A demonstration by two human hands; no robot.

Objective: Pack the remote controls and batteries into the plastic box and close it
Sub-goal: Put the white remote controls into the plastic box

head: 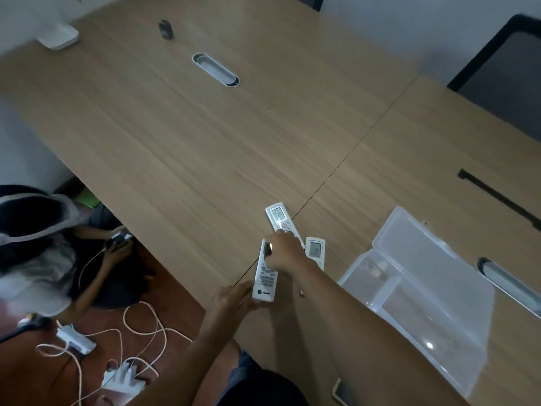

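Observation:
Three white remote controls lie near the table's front edge. My right hand [282,254] is closed over the upper part of the nearest remote [265,281]. The fingers of my left hand [234,297] lie flat against its lower left corner. A second remote [278,216] lies just beyond my right hand, and a third remote [315,249] is partly hidden behind my right wrist. To the right stands the clear plastic box [433,326], open, with its lid [409,238] folded back. Small pale items in the box's far corner [376,266] are too faint to identify.
A person sits on the floor at the left [44,244] with a phone, among white cables and a power strip [123,379]. A black chair [503,74] stands at the far right. A mouse [166,29], cable grommets [215,70] and a black strip [497,197] are on the table.

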